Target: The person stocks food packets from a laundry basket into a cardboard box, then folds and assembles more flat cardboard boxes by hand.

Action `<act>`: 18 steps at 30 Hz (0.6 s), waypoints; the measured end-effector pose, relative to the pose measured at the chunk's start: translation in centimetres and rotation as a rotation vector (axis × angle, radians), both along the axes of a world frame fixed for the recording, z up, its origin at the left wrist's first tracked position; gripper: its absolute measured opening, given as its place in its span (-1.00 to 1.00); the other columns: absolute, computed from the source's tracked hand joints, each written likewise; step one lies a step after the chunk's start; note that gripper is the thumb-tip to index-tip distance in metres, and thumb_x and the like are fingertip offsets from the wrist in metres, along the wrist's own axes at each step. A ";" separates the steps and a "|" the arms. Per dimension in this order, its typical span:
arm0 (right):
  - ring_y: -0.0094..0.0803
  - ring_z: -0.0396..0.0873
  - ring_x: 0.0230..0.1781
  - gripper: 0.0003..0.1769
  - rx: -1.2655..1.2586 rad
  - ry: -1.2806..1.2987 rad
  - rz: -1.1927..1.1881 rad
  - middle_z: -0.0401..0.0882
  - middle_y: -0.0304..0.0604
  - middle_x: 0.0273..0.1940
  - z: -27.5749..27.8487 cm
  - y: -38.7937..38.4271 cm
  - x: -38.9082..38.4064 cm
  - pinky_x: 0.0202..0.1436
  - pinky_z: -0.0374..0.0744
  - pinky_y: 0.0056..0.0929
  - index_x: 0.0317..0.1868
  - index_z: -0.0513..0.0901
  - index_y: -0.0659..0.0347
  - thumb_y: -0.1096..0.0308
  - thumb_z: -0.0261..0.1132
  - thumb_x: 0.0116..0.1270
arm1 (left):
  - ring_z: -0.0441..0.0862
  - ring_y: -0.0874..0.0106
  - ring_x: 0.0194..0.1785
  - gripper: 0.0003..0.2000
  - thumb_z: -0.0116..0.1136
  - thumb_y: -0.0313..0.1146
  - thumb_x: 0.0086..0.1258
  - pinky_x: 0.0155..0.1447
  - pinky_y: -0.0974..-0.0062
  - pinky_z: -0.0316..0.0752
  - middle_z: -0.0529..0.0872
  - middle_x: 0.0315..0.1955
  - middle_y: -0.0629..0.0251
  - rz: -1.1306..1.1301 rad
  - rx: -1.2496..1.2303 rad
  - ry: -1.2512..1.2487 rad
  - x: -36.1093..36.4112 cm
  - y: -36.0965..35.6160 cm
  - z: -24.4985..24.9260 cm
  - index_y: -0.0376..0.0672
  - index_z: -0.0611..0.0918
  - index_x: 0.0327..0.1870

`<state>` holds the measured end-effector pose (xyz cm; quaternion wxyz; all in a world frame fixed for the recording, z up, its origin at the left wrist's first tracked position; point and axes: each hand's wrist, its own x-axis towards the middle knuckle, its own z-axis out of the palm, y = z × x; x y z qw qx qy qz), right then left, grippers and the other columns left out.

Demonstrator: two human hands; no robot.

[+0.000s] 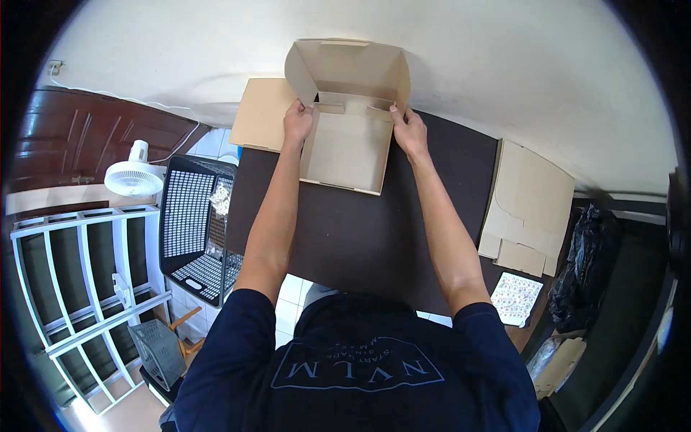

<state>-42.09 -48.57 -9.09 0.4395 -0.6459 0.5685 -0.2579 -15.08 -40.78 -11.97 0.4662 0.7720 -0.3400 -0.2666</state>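
One half-folded cardboard box (349,137) sits at the far edge of a dark table (360,237). Two hands hold it: the left hand (297,122) has its fingers closed over the left wall, and the right hand (409,131) is closed over the right wall. Two flat cardboard sheets lie nearby, one (263,114) at the far left corner and one (529,205) over the right edge. Left of the table stand one black basket (188,216), one white fan (134,176) and one white rack (79,281). One black bag (586,266) on the right is dim and hard to make out.
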 end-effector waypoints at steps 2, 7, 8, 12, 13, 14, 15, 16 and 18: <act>0.17 0.50 0.21 -0.38 0.003 -0.010 -0.010 0.57 0.32 0.10 -0.7 -0.1 -0.4 0.33 0.41 -0.07 0.23 0.59 0.32 -0.06 0.18 0.44 | 0.71 0.33 -0.04 -0.68 0.11 -0.38 0.45 0.10 0.40 0.53 0.77 -0.12 0.09 0.028 -0.092 0.037 -0.6 0.0 0.0 -0.24 0.60 0.18; 0.08 0.51 0.26 -0.37 0.000 -0.111 -0.022 0.56 0.27 0.19 1.7 0.9 -1.6 0.36 0.43 -0.15 0.26 0.55 0.33 0.00 0.27 0.38 | 0.67 0.29 0.04 -0.50 0.12 -0.38 0.44 0.17 0.41 0.52 0.71 0.00 0.04 0.106 -0.030 -0.259 0.5 0.8 -0.3 -0.30 0.43 0.39; 0.07 0.54 0.24 -0.37 -0.035 -0.103 -0.052 0.58 0.23 0.19 0.9 0.8 -2.0 0.35 0.45 -0.17 0.27 0.56 0.30 0.01 0.28 0.36 | 0.67 0.25 0.07 -0.49 0.12 -0.36 0.43 0.19 0.39 0.51 0.70 0.02 0.01 0.112 0.065 -0.356 1.0 1.0 -0.8 -0.29 0.43 0.39; -0.14 0.72 -0.05 -0.52 -0.028 -0.253 -0.268 0.68 0.12 0.04 0.0 1.6 -6.9 0.14 0.59 -0.26 0.12 0.67 0.27 0.18 0.42 0.27 | 0.71 0.24 0.01 -0.50 0.18 -0.44 0.42 0.03 0.37 0.60 0.69 0.01 0.09 0.198 -0.142 -0.102 -1.3 3.6 1.2 -0.18 0.43 0.39; -0.14 0.72 -0.05 -0.52 -0.034 -0.239 -0.295 0.68 0.12 0.04 -0.3 1.9 -9.4 0.14 0.59 -0.26 0.12 0.67 0.27 0.18 0.42 0.27 | 0.70 0.31 -0.03 -0.52 0.13 -0.48 0.46 -0.07 0.49 0.60 0.64 0.00 0.17 0.189 -0.211 0.083 -2.4 4.8 2.1 -0.17 0.39 0.40; -0.16 0.73 -0.12 -0.61 -0.095 -0.173 -0.379 0.72 0.09 -0.06 -0.5 1.9 -12.6 0.06 0.62 -0.26 0.00 0.71 0.27 0.20 0.43 0.26 | 0.70 0.37 -0.09 -0.54 0.09 -0.51 0.49 -0.11 0.55 0.60 0.60 -0.01 0.22 0.189 -0.287 0.167 -2.9 5.9 1.8 -0.16 0.37 0.39; -0.18 0.74 -0.20 -0.68 -0.152 -0.103 -0.462 0.75 0.05 -0.16 -0.9 2.1 -16.0 -0.01 0.64 -0.26 -0.12 0.75 0.28 0.22 0.44 0.24 | 0.69 0.40 -0.10 -0.57 0.06 -0.51 0.51 -0.13 0.55 0.60 0.61 -0.03 0.21 0.211 -0.277 0.184 -4.2 7.2 2.6 -0.18 0.38 0.39; -0.19 0.74 -0.24 -0.73 -0.165 -0.036 -0.573 0.76 0.02 -0.24 -1.6 2.2 -19.5 -0.05 0.64 -0.26 -0.21 0.75 0.27 0.22 0.46 0.22 | 0.68 0.43 -0.12 -0.58 0.05 -0.51 0.52 -0.13 0.55 0.61 0.62 -0.07 0.23 0.208 -0.292 0.217 -4.7 8.6 2.6 -0.20 0.38 0.37; -0.19 0.73 -0.30 -0.74 -0.229 0.146 -0.764 0.76 -0.02 -0.34 -2.5 2.6 -26.9 -0.11 0.64 -0.25 -0.33 0.76 0.25 0.20 0.49 0.17 | 0.67 0.46 -0.17 -0.63 0.04 -0.50 0.53 -0.14 0.55 0.61 0.63 -0.13 0.26 0.283 -0.279 0.242 -6.3 11.3 2.1 -0.25 0.41 0.33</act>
